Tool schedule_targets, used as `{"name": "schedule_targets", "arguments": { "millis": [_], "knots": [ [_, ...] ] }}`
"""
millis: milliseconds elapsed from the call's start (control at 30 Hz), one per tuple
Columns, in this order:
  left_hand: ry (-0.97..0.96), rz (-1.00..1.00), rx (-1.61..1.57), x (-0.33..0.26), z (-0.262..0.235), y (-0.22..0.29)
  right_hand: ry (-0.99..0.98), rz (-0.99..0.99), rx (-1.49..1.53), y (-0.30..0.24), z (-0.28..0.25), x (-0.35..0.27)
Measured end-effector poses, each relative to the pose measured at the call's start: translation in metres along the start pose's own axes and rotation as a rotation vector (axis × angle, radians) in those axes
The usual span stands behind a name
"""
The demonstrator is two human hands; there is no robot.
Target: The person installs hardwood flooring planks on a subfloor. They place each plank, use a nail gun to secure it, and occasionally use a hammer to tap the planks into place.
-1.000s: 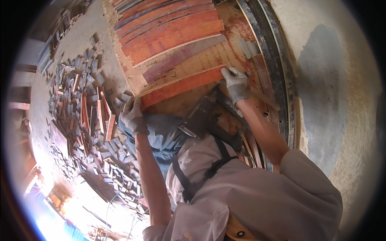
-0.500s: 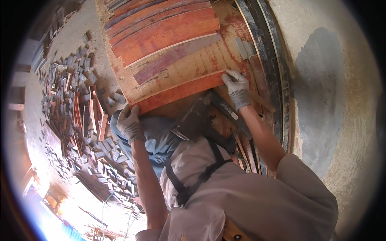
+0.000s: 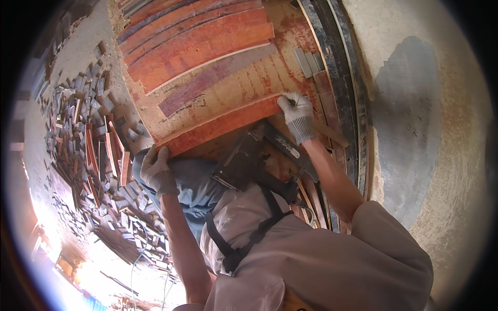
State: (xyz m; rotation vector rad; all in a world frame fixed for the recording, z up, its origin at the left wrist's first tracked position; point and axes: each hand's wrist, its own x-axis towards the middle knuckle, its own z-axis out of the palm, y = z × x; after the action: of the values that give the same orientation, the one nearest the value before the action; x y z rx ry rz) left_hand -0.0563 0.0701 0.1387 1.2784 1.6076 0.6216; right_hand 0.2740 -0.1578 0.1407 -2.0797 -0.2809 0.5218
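Note:
A long, narrow red-painted wooden board (image 3: pixel 223 127) lies across in front of me, one end in each hand. My left hand (image 3: pixel 155 170), in a pale knitted glove, is closed on its left end, above my blue-trousered knee. On the right end, my gloved right hand (image 3: pixel 296 113) grips with thumb and bent fingers. Just below the board, against my lap, rests a dark nail gun (image 3: pixel 241 159); neither hand touches it. Beyond the board, a dull purplish plank (image 3: pixel 212 78) lies on the stained wooden worktop (image 3: pixel 259 72).
Several red boards (image 3: pixel 202 44) lie side by side at the far end. Small grey blocks (image 3: pixel 309 63) sit near the right edge, beside long dark rails (image 3: pixel 345 83). Many wood offcuts (image 3: pixel 88 135) are heaped on the floor at left. A thin hose (image 3: pixel 139 254) trails there.
The whole view has shifted a little, so the scene sits farther left. Both hands keep hold of the board's ends, with little other movement.

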Motion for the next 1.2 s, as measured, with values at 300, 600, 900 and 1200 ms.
{"name": "schedule_targets", "arguments": {
  "millis": [300,600,900,1200],
  "knots": [
    [0.019,-0.002,0.022,-0.003,-0.001,0.002,-0.045,0.055,0.152,-0.004,-0.001,0.001],
    [-0.009,0.070,0.054,-0.008,-0.001,0.010,-0.048,0.052,0.101,-0.005,-0.006,0.001],
    [-0.015,-0.020,-0.095,-0.012,-0.004,0.014,-0.011,0.087,0.079,0.004,-0.006,0.006],
    [-0.052,-0.065,-0.163,-0.009,-0.004,0.012,0.018,0.101,0.097,0.005,-0.003,0.008]
  ]
}}
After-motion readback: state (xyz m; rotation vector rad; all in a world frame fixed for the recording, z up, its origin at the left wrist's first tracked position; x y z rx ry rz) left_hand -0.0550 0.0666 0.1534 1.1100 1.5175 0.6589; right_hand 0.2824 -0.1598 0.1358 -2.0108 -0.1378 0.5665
